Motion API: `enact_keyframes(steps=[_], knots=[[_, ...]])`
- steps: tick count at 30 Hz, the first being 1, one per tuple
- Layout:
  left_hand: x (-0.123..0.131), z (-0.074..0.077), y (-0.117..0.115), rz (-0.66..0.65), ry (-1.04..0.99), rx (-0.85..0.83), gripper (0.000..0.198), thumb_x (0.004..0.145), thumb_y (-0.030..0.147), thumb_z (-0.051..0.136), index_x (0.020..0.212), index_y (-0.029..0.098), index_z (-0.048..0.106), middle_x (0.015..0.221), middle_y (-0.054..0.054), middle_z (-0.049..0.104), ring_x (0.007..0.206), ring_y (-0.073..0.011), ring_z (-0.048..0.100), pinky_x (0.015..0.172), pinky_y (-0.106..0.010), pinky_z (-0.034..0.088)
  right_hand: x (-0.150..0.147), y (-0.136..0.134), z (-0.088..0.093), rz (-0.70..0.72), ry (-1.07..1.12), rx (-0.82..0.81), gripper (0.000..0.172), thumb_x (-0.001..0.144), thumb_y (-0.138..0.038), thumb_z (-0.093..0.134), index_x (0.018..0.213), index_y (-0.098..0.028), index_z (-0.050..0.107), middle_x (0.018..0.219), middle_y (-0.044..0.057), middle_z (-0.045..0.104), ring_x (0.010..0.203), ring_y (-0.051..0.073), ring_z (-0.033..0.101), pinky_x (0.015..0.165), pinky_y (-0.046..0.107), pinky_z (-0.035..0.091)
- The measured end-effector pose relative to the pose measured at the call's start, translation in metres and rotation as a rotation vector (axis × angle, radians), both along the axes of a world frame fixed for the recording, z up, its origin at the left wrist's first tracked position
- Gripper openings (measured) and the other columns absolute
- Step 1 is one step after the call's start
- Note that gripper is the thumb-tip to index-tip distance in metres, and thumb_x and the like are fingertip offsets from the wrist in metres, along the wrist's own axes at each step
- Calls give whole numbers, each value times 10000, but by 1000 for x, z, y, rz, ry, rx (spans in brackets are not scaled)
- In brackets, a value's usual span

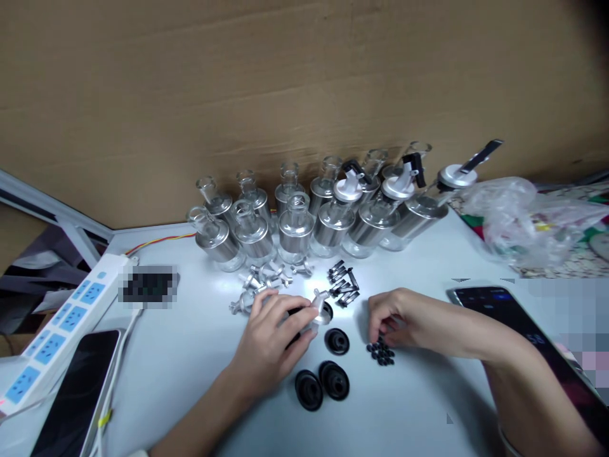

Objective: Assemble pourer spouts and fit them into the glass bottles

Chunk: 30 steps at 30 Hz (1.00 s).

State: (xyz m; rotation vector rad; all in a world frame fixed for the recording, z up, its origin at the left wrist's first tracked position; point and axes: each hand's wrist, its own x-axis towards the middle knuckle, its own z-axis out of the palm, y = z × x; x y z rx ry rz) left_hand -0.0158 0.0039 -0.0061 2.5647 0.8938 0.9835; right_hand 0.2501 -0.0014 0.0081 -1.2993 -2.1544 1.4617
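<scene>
My left hand (273,336) is closed round a silver pourer cap with a black rubber stopper (320,311), holding it just above the white table (190,362). My right hand (397,317) rests curled on the table, its fingertips pinching at a small heap of tiny black beads (380,353); what they grip is hidden. Three black rubber stoppers (328,374) lie between my hands. Small black lever pieces (343,284) and silver spout pieces (266,282) are scattered just beyond.
Several glass bottles with silver collars (295,225) stand at the back, three fitted with pourer caps (399,187). A power strip (61,330) and a phone (76,393) lie left; another phone (523,330) and a clear plastic bag (514,216) lie right. A cardboard wall (285,95) rises behind.
</scene>
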Motion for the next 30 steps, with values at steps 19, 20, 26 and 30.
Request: enact_keyframes(steps=[19, 20, 26, 30], knots=[[0, 0, 0, 10, 30, -11, 215, 898, 167, 511, 1100, 222, 556, 1000, -44, 669, 938, -159, 620, 954, -377, 392, -31, 6, 10, -431, 305, 4, 245, 898, -403, 505, 935, -172, 578, 759, 40, 640, 718, 155, 625, 696, 306, 525], [0, 0, 0, 11, 29, -13, 212, 898, 167, 509, 1098, 222, 558, 998, -44, 670, 937, -159, 621, 955, -377, 391, -35, 6, 9, -476, 352, 8, 256, 881, -415, 531, 960, -175, 570, 756, 35, 630, 703, 151, 621, 681, 302, 526], [0, 2, 1, -3, 24, -7, 200, 908, 166, 508, 1099, 206, 554, 1006, -49, 666, 946, -158, 618, 950, -371, 380, -52, 8, 4, -616, 439, -35, 314, 740, -473, 678, 796, -173, 605, 731, 21, 628, 639, 128, 589, 601, 259, 505], [-1, 1, 0, -4, 29, -17, 197, 914, 171, 509, 1102, 214, 549, 1013, -48, 664, 956, -158, 615, 958, -375, 373, -56, 7, 2, -647, 439, -41, 336, 736, -489, 678, 807, -161, 690, 719, 38, 665, 638, 139, 597, 602, 269, 498]])
